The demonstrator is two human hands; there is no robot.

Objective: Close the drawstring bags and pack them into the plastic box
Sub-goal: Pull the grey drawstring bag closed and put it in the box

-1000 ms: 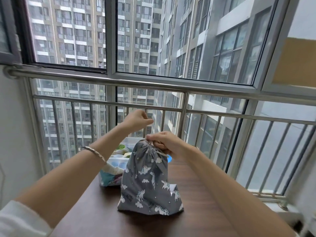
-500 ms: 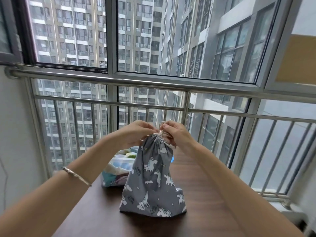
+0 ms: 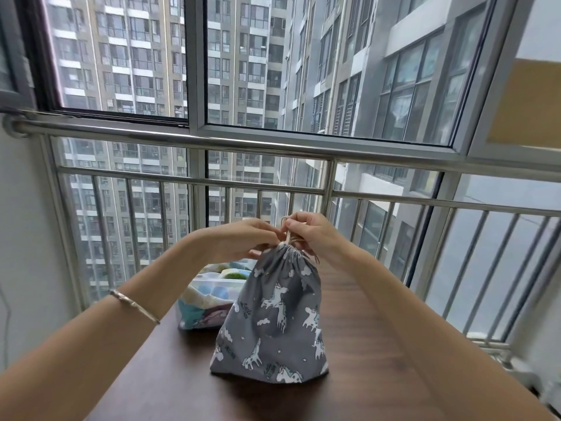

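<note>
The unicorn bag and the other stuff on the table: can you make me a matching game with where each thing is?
Things:
1. unicorn bag
2. plastic box
3. bracelet
4. cord

Places or states:
A. around the left wrist
B. pinched between both hands
C. standing on the table, top gathered shut
D. behind the bag, with colourful things inside

Pairs: 1-C, 2-D, 3-A, 4-B

Soft window daylight, wide-angle edge bending
</note>
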